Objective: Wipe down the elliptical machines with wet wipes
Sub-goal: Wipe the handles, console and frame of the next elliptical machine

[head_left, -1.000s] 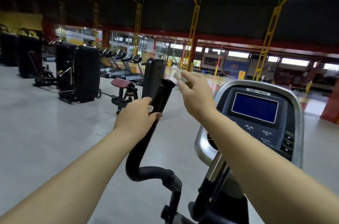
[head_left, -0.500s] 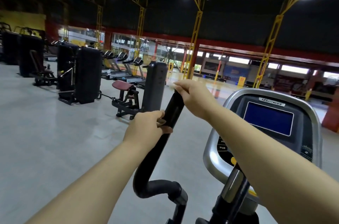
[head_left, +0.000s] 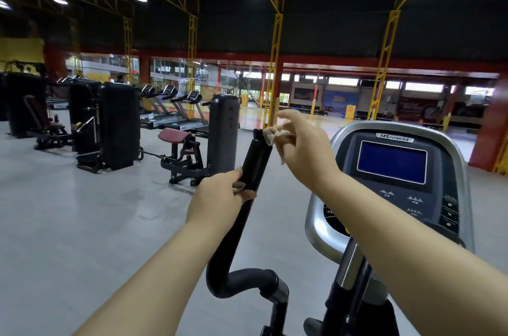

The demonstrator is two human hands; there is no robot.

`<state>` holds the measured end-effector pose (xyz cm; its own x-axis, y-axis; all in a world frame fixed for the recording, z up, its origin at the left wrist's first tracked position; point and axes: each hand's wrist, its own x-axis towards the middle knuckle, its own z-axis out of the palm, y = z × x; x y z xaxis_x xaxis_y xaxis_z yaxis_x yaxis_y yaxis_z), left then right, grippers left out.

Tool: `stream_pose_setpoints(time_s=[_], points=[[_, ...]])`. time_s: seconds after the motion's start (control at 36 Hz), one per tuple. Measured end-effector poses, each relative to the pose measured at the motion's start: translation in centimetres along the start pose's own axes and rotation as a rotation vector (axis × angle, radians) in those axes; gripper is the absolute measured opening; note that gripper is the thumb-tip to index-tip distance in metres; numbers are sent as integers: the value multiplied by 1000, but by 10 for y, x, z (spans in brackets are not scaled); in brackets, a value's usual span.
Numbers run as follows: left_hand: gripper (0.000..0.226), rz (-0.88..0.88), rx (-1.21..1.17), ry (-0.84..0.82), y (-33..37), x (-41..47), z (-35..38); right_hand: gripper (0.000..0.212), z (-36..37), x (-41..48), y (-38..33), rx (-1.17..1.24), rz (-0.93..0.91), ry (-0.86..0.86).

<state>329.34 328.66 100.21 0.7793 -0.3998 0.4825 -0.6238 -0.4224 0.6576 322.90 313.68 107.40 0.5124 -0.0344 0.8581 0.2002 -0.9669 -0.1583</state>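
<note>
- The left hand [head_left: 217, 198] grips the black handlebar [head_left: 254, 159] at the lower end of its padded grip, with the fingers wrapped round the far side and the thumb across the near side
- The right hand [head_left: 302, 148] holds a crumpled wet wipe [head_left: 275, 135] bunched between the thumb and curled fingers; its index finger sticks up, clear of the wipe
- The wet wipe lies at the left edge of the right hand and touches the top end of the handlebar on its right side
- The hands are apart on the same bar, right above left, with most of the padded grip bare between them
- The handlebar tilts up and to the right from a bend low in the view
- The console [head_left: 393, 162], with a blue screen, stands just right of the right forearm
- Weight machines [head_left: 118, 124] and treadmills [head_left: 176, 107] stand well apart from the hands, on the grey floor [head_left: 68, 212] at left
</note>
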Motion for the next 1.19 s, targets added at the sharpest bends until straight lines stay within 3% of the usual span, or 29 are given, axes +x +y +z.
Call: stream_pose_setpoints(time_s=[0.08, 0.17, 0.28, 0.39, 0.5, 0.61, 0.67, 0.72, 0.78, 0.86, 0.94, 1.03, 1.11, 1.19], points=[[38, -7, 34, -24, -1, -1, -2, 14, 7, -7, 4, -27, -176, 38], [34, -65, 55, -43, -10, -4, -1, 13, 20, -19, 9, -105, -222, -11], [36, -102, 63, -48, -25, -14, 4, 48, 29, -40, 10, -39, -157, -143], [31, -121, 24, -67, -34, -20, 6, 57, 37, -59, 13, -22, -178, -212], [34, -139, 8, -45, -35, -32, 5, 21, 50, -88, 13, -53, -171, -242], [41, -107, 30, -39, -32, -45, 2, 30, 69, -125, 17, 36, -188, -380], [46, -112, 36, -28, -34, -49, 1, 26, 71, -124, 16, 28, -182, -326], [49, -125, 50, -26, -36, -52, 2, 14, 65, -110, 18, 95, -135, -159], [46, -150, 33, -25, -38, -54, 3, 24, 62, -89, 19, 157, -99, 9], [25, -212, -3, -4, -41, -55, 5, 20, 56, -70, 20, 140, -61, 84], [22, -231, -16, 14, -42, -56, 8, 16, 62, -74, 13, 146, -69, 146], [28, -206, -31, 13, -41, -58, 9, 23, 73, -109, 1, 220, -48, -8], [32, -187, -40, 21, -41, -61, 10, 7, 92, -156, -3, 157, -140, -214], [32, -178, -48, 23, -42, -63, 9, 7, 101, -173, 3, 76, -201, -356]])
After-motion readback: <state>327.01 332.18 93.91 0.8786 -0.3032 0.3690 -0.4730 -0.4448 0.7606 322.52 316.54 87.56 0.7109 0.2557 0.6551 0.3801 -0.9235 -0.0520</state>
